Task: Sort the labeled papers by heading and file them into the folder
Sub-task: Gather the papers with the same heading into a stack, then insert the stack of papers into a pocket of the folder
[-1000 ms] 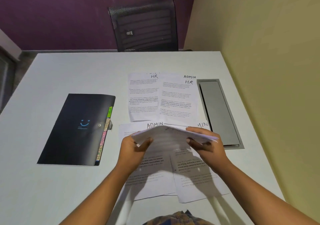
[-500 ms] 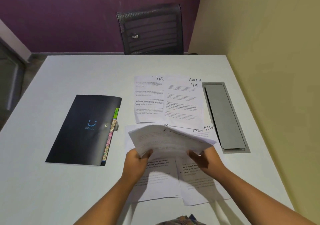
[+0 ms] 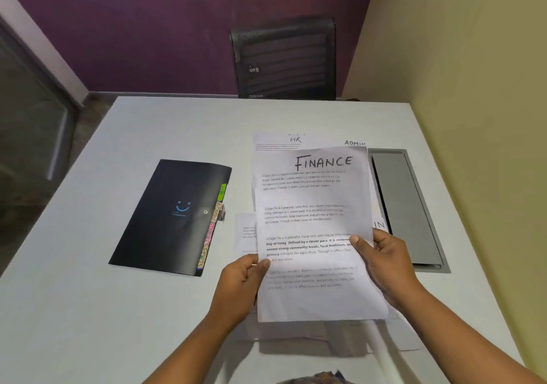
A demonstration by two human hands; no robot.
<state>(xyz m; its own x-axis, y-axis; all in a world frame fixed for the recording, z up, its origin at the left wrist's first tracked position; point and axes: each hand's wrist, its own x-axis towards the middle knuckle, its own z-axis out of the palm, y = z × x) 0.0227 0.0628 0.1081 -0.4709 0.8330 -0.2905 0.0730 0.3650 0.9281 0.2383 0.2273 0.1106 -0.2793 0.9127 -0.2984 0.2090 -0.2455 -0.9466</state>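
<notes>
- White table (image 3: 124,309), purple wall behind, empty mesh chair (image 3: 284,58) at far edge.
- Black folder (image 3: 168,215) lies closed at left, coloured tabs along its right edge.
- Left hand (image 3: 236,289) pinches the FINANCE sheet (image 3: 313,235) at its left edge: thumb on top, fingers curled underneath.
- Sheet held up off the table, face toward camera, covering most of the sorted piles; HR sheet (image 3: 281,141) and ADMIN sheet (image 3: 355,143) peek out behind.
- Right hand (image 3: 384,262) grips the right edge, thumb pressed on the print, other fingers hidden behind.
- Grey cable tray (image 3: 414,206) at far right.
</notes>
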